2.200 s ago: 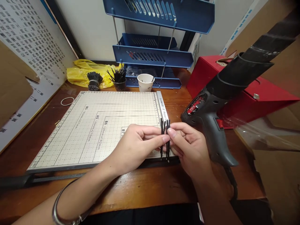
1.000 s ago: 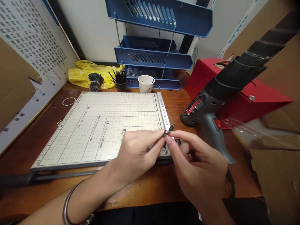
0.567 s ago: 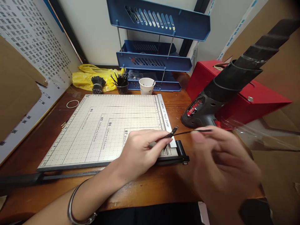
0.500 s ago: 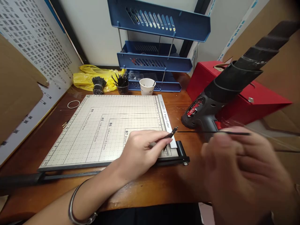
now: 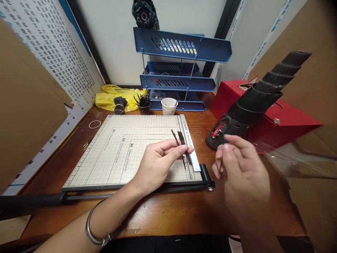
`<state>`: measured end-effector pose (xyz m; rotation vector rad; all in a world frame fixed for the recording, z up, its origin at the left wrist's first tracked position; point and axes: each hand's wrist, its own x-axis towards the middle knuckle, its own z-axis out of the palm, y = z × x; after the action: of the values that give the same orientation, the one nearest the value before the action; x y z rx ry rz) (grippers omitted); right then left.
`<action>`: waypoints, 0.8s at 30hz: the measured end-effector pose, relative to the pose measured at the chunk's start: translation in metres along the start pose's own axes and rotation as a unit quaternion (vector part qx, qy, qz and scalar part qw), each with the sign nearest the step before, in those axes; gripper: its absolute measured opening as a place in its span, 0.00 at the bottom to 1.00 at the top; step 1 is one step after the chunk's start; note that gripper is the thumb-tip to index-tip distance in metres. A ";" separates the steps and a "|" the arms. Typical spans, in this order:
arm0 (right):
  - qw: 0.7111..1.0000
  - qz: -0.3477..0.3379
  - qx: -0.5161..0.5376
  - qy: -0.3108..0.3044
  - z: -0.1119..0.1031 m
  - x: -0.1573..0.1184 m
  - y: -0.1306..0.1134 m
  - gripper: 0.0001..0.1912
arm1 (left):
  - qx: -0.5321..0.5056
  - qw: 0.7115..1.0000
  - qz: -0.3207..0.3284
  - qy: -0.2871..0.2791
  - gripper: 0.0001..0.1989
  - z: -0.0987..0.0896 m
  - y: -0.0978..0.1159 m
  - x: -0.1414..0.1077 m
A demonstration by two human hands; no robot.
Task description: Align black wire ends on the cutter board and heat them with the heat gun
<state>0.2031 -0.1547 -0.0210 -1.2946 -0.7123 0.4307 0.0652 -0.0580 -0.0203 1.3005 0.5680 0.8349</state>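
My left hand [image 5: 158,163], with a metal bangle on its wrist, pinches several thin black strands [image 5: 181,138] above the right part of a paper cutter board [image 5: 142,126]. One strand stands a little apart from the others. To the right, my right hand [image 5: 240,168] is raised over the wooden table with its thumb and fingertips pressed together; whatever may be between them is too small to name. The two hands do not touch. A black heat gun [image 5: 231,123] with a stepped nozzle stands just behind my right hand.
At the back are a tied black bundle [image 5: 120,105], a dark cup of black strands [image 5: 144,105], a white paper cup [image 5: 169,106], a yellow bag [image 5: 107,96] and blue shelves [image 5: 184,45]. A red box [image 5: 292,123] is at right, the cutter's handle [image 5: 31,201] at left.
The long black strand stretched at my right hand no longer shows. That hand has moved left. The strands in my left hand now point upward and spread apart. The camera view has shifted.
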 end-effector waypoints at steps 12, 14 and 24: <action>0.980 0.176 0.012 -0.094 0.007 -0.011 -0.012 0.21 | -0.071 0.991 -0.082 -0.079 0.08 0.007 0.003 -0.011; 0.980 0.179 0.004 -0.083 0.008 -0.012 -0.016 0.18 | -0.080 0.989 -0.095 -0.085 0.08 0.008 0.002 -0.012; 0.974 0.171 -0.041 -0.141 -0.001 -0.008 -0.012 0.20 | -0.080 0.988 -0.109 -0.076 0.08 0.012 0.003 -0.013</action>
<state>0.1970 -0.1640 -0.0113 -1.4565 -0.7488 0.8865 0.0657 -0.0753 -0.0157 1.1220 0.5006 0.5823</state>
